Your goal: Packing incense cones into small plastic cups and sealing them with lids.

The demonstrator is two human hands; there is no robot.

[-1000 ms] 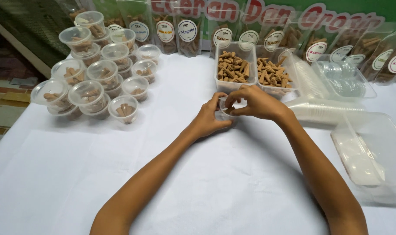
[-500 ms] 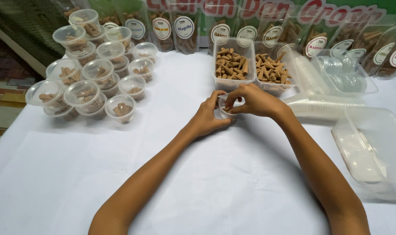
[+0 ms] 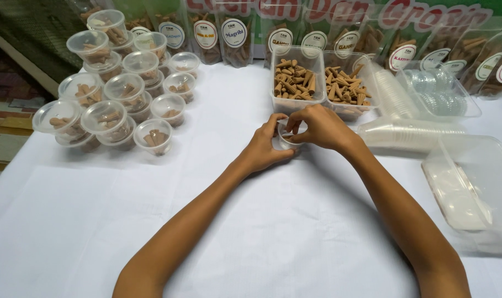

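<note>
Both hands meeting at table (image 3: 262,232) centre. Left hand (image 3: 263,149) and right hand (image 3: 317,128) curled tight around one small clear cup (image 3: 287,138), fingers pinching its rim. Two tubs of brown cones (image 3: 297,83) just beyond at 12 o'clock. Stacked filled cups (image 3: 113,99) at 10 o'clock. Sleeve of empty cups (image 3: 411,133) at 3 o'clock.

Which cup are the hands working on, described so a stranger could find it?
On the white tablecloth, look just in front of the two clear tubs of brown cones. The small clear cup sits there, enclosed by the left hand and right hand. Unlike the stacked lidded cups at far left, it stands alone.
</note>
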